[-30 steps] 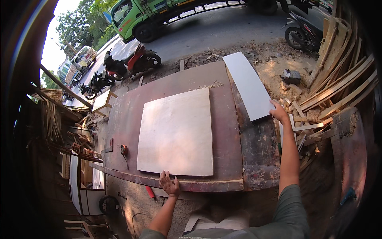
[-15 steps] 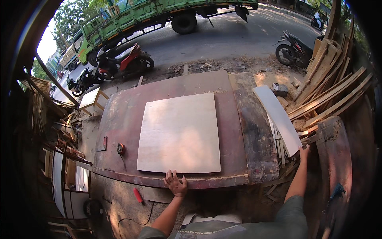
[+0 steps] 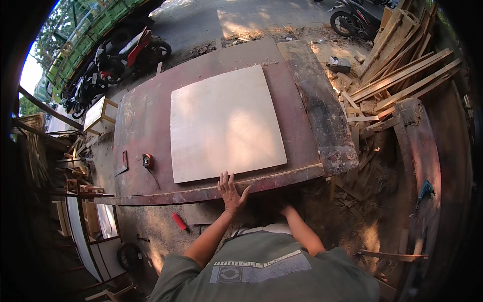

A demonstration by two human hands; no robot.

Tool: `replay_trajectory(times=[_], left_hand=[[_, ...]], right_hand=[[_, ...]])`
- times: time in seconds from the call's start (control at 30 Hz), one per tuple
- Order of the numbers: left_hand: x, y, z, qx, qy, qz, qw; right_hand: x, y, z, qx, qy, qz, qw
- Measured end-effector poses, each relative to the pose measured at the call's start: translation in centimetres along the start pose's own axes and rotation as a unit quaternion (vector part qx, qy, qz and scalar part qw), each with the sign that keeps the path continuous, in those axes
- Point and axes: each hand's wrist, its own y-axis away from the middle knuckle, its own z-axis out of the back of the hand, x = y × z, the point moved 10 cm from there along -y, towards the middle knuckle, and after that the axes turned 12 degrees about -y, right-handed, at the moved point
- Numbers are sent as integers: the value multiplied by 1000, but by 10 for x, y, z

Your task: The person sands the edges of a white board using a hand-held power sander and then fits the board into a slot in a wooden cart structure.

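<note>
White board gone from sight, panel (image 3: 229, 123) likely the workpiece now | right hand (image 3: 287, 210), table's (image 3: 143, 108) 5 o'clock: grip hidden, can't tell | left hand (image 3: 233, 195), panel's 6 o'clock: splayed, holding nothing

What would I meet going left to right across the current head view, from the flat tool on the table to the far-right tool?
Flat red-and-black tool → orange-and-black tape measure → large pale square wooden board → grey boxy object → blue-green tool.
</note>
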Motion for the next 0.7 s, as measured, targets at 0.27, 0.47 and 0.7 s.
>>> replay_trajectory(times=[0.27,0.47,0.7], left_hand=[[67,40,39,34,-36,-42,998],[145,68,40,113,-155,31,981],[191,67,46,128,-203,80,968]], right_hand=[[100,47,-198,-85,583,534,607],[90,20,-171,-121,547,521,644],[81,12,-152,-98,531,459,706]])
